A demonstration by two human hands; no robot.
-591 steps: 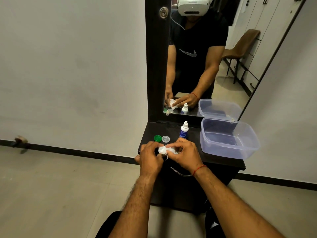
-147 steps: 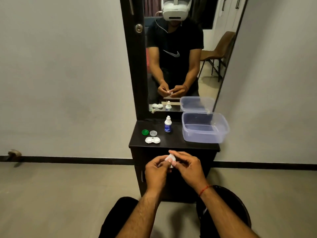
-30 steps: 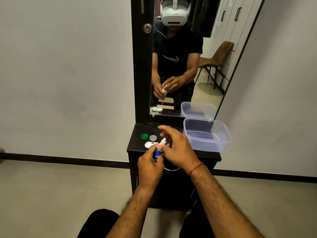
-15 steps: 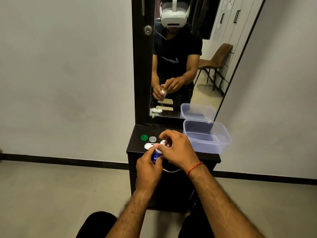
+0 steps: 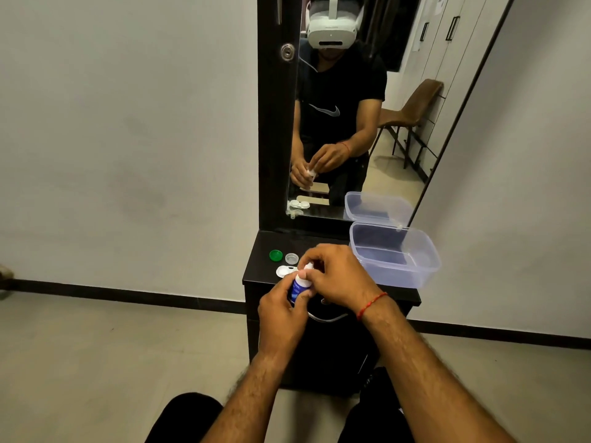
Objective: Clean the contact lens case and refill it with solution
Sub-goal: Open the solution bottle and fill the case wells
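Just below the frame's centre, the left hand [image 5: 282, 314] curls round a small blue solution bottle [image 5: 298, 288] while the right hand's [image 5: 339, 275] fingertips pinch its white cap [image 5: 308, 267]. Behind them on the dark cabinet [image 5: 260, 266] lies the open white lens case [image 5: 284, 270] — its green lid [image 5: 275, 255] and clear lid [image 5: 291, 258] just beyond, a clear plastic tub [image 5: 415, 270] to the right.

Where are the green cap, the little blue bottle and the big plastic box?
green cap [image 5: 275, 255]: head view, its top.
blue bottle [image 5: 298, 287]: head view, its blue label.
plastic box [image 5: 403, 278]: head view, its near wall.
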